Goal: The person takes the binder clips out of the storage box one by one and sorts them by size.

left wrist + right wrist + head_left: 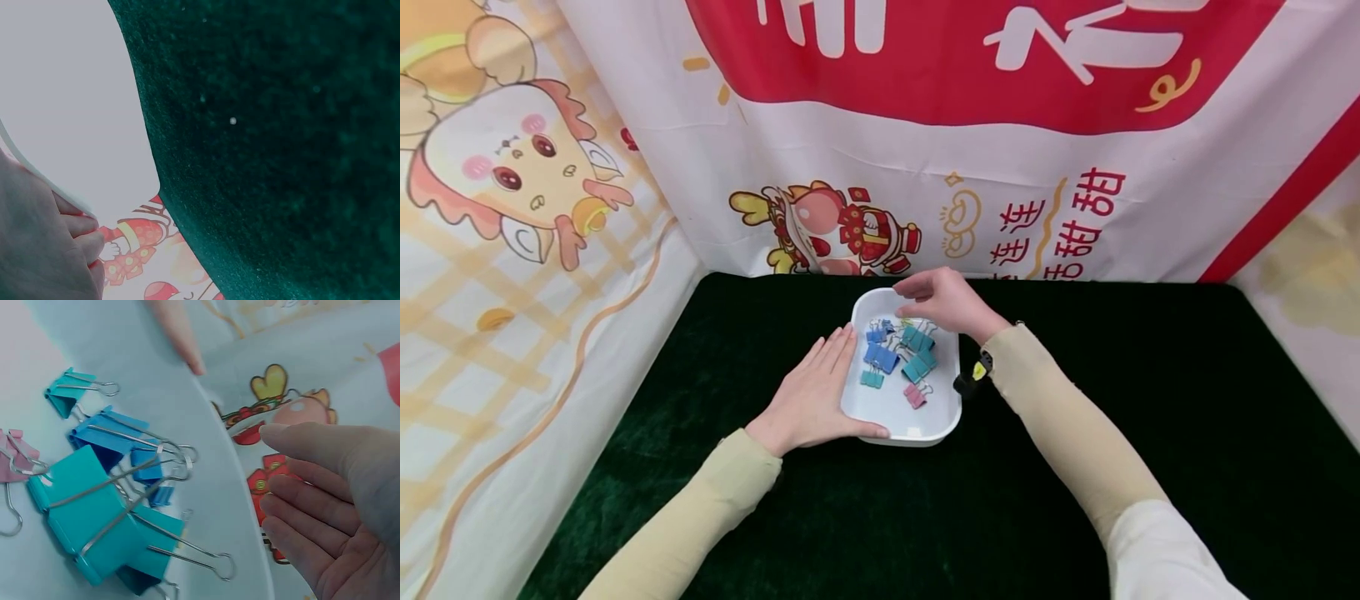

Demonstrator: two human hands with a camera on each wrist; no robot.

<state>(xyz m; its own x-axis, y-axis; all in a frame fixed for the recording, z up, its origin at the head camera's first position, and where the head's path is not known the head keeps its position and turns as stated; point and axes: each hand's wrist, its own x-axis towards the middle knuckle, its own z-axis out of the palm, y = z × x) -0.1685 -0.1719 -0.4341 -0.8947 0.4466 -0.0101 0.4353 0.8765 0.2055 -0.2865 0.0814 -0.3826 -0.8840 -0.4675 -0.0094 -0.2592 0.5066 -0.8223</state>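
A white plastic tray (880, 419) holds several binder clips in teal, blue and pink. My left hand (811, 396) rests against its left side, straight fingers along the wall and thumb at the near rim. Over the far right corner is my right hand (953, 302), fingers loosely bent with nothing between them. Large teal binder clips (94, 512) lie to the right of a blue binder clip (881, 357). Nearer the front are a pink binder clip (914, 395) and a small teal binder clip (872, 379). The left wrist view shows mostly the tray's outer wall (75, 112).
Dark green cloth (1060, 467) covers the table under the tray. A white printed curtain (865, 142) with red shapes and cartoon figures hangs behind the far edge, and another patterned cloth (550, 333) stands at the left.
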